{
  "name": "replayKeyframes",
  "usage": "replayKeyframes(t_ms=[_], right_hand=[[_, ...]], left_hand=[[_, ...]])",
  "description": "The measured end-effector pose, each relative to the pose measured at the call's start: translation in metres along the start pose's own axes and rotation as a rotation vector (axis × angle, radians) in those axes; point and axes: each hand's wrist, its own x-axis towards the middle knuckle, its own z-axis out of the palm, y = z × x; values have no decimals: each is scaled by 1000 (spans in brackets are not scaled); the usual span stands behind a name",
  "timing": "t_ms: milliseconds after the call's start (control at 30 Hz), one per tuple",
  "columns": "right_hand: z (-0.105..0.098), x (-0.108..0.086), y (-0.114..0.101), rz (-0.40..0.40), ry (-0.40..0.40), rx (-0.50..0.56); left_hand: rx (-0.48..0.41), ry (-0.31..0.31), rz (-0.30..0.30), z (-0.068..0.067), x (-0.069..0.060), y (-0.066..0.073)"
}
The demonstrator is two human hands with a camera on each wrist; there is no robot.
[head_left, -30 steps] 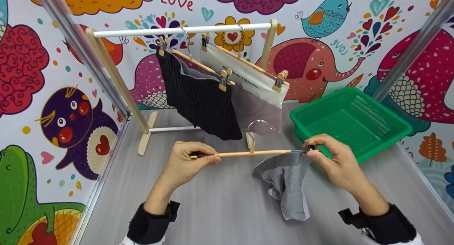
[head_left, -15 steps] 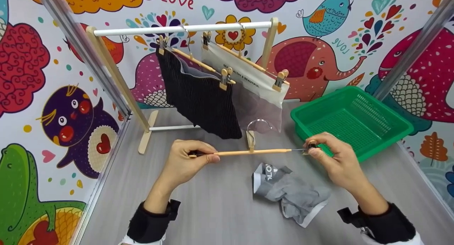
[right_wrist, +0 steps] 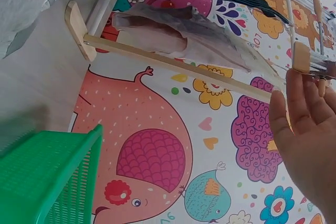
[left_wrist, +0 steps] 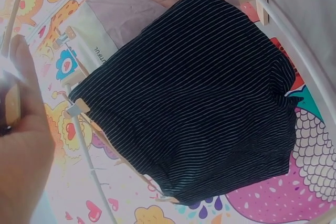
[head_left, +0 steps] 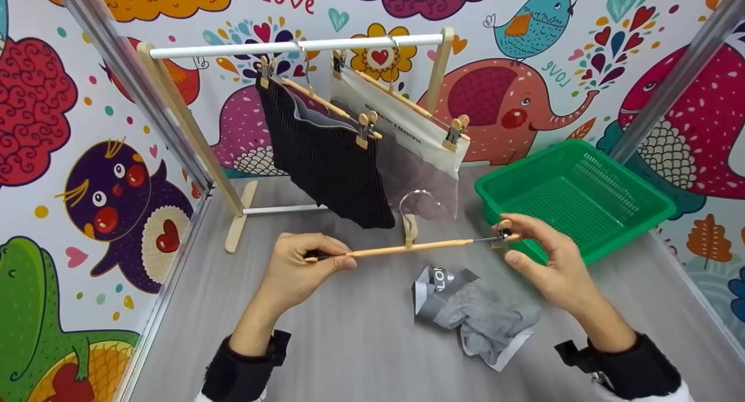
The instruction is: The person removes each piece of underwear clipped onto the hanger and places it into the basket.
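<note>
My left hand (head_left: 311, 268) grips the left end of a wooden clip hanger (head_left: 436, 246), held level above the table with its metal hook up. My right hand (head_left: 550, 262) is at the other end. Its fingers touch the right clip (head_left: 504, 233), while the thumb stands apart from it; the right wrist view also shows this clip (right_wrist: 302, 57) at the fingertips. Grey boxer briefs (head_left: 486, 315) lie crumpled on the table below the hanger, apart from both hands. The left hand (left_wrist: 26, 129) hides most of the left clip.
A rack with a white rail (head_left: 233, 49) stands at the back. Black striped shorts (head_left: 326, 163) and a white-and-mauve garment (head_left: 430, 152) hang there from clip hangers. A green basket (head_left: 489, 201) is at the right, near my right hand. Patterned walls enclose the table (head_left: 326, 355).
The grey boxer briefs have dropped from the hanger's right clip onto the table. My right thumb has since come away from that clip, and the hanger's right end has risen slightly.
</note>
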Motion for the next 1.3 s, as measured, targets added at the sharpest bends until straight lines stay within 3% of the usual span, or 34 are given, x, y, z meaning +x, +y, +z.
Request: replayKeyframes(t_ms=[267,533,667,767,967,1300], right_hand=[[5,-11,16,-21,-40,9],[16,-29,31,-18,-73,-13],[22,-40,37,38,-112,-23],[26,-47,41,89,-144,-88],[33,-58,51,153,-202,-252],[41,-72,64,256,-282,-346]], left_hand=[[-57,31,3,-11,-7,4],[-94,59,-37,-25,-21,7],[-108,54,-4,-29,-26,10],[-98,58,33,-32,-30,11],[-37,92,46,-37,-35,13],[-41,172,97,-56,-38,16]])
